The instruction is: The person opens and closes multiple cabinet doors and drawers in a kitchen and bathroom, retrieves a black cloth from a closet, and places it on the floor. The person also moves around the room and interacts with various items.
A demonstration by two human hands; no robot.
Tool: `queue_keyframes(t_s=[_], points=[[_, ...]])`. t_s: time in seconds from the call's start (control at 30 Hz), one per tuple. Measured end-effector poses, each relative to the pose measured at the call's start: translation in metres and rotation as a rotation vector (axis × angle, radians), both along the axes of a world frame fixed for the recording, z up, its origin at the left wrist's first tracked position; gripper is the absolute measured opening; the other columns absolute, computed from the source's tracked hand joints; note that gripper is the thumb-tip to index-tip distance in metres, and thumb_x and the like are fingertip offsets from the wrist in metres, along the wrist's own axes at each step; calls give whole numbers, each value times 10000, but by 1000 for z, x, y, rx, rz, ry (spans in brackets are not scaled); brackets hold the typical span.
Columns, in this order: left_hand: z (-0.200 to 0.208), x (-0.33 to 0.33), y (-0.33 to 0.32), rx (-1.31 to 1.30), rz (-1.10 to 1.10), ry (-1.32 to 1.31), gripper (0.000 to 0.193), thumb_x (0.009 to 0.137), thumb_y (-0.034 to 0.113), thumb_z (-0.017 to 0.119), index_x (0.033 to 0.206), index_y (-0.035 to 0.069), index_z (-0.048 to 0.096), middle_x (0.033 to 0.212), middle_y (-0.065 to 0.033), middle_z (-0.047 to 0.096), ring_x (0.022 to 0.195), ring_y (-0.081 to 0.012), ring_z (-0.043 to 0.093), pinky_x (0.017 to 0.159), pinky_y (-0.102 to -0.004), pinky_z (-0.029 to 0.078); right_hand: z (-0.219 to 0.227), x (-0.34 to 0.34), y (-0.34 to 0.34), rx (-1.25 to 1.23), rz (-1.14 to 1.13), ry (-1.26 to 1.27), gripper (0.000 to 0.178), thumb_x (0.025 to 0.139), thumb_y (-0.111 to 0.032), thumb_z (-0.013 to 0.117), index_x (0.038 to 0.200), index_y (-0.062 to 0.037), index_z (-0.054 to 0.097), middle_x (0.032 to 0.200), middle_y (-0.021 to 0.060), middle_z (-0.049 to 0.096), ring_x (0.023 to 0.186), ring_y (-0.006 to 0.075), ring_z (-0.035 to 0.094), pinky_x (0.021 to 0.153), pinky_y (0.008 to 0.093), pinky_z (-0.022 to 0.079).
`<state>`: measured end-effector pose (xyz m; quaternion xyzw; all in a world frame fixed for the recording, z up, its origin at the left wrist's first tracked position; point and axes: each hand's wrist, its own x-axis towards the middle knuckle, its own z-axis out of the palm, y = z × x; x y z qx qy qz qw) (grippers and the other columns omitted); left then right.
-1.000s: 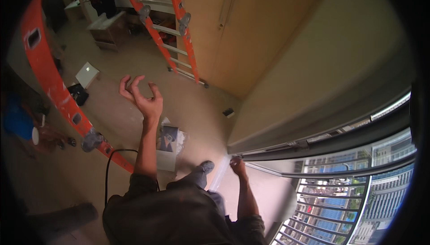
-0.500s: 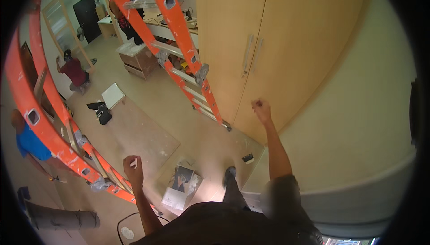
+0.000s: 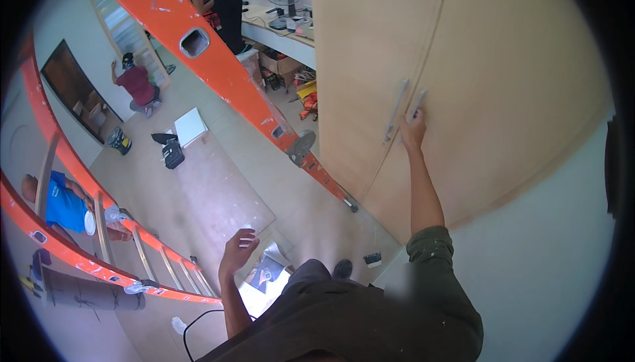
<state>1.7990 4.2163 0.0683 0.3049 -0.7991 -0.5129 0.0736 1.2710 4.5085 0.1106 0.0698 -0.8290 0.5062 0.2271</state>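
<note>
A tall pale wood cabinet (image 3: 370,25) stands before me on the right, its two doors meeting at a narrow seam. My right hand (image 3: 413,130) is raised to the right door's metal handle (image 3: 420,102), with its fingers closed around the lower part. The left door's handle (image 3: 397,107) runs beside it, untouched. Low in front of my body, my left hand (image 3: 239,251) holds nothing; its fingers are slightly bent and apart. On the floor below that hand lies a box or packet with a dark picture (image 3: 268,273).
Orange ladders (image 3: 218,64) stand in front and at left (image 3: 73,253). A person in blue (image 3: 66,206) is behind the left one; another in dark red (image 3: 137,84) crouches farther off. A floor sheet (image 3: 218,180), black bag (image 3: 173,156), bucket (image 3: 120,141) and rolled mat (image 3: 92,290) lie about.
My right hand has gone up and forward to the cabinet handle and closed on it. My left hand has shifted right, its fingers more spread. The view has moved closer to the cabinet.
</note>
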Motion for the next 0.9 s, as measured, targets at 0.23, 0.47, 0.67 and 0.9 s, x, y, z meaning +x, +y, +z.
queue_keyframes(t_s=[0.23, 0.47, 0.67, 0.9], points=[[-19, -89, -4, -79, -290, -103, 406, 862, 271, 732, 1170, 28, 629, 1094, -158, 672, 970, -262, 670, 846, -369, 547, 1, 15, -20, -22, -78, 105, 350, 804, -195, 699, 1004, 19, 508, 919, 146, 558, 892, 323, 575, 846, 428, 450], [-7, -237, 27, -102, -817, 59, 393, 885, 267, 707, 1191, 42, 606, 1130, -145, 645, 1011, -266, 647, 877, -378, 524, -5, 76, -38, -135, -73, 71, 299, 829, -153, 688, 1009, 6, 510, 892, 126, 553, 852, 285, 556, 831, 408, 436], [-17, -289, 26, -221, -1028, 19, 388, 877, 259, 710, 1181, 44, 600, 1098, -168, 629, 1020, -283, 639, 883, -394, 521, -9, 148, -40, -84, -126, 56, 261, 871, -157, 674, 1055, -8, 563, 883, 97, 577, 855, 258, 544, 803, 390, 420], [-10, -332, 52, -194, -1182, 109, 390, 850, 230, 705, 1163, 20, 606, 1113, -177, 632, 1019, -310, 633, 897, -407, 501, -23, 240, -11, -181, -154, 93, 245, 941, -217, 576, 1008, 19, 574, 844, 100, 559, 822, 245, 523, 768, 377, 419]])
